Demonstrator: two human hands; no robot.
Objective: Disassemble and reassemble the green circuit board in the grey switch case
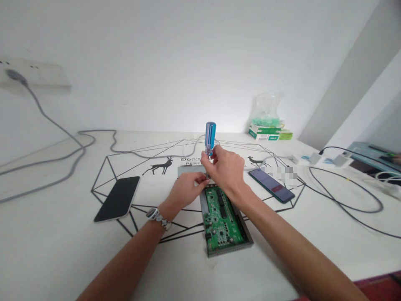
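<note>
A screwdriver (210,136) with a clear blue and purple handle stands upright, shaft down, over the far end of a green circuit board (224,228). My right hand (227,167) is closed round the lower part of its handle. Beside the shaft, the thumb and fingers of my left hand (189,186) are pinched together near the tip; what lies between them is too small to make out. The board sits in a shallow grey metal case (232,250). A light grey flat piece (186,169) shows behind my left hand, partly covered by it.
A dark flat tablet-like device (118,198) lies at left, a phone (272,185) at right. Small boxes (265,131) with a plastic bag stand by the wall. A grey cable (70,167) and a black cable (341,200) cross the table; a power strip (322,159) is at right.
</note>
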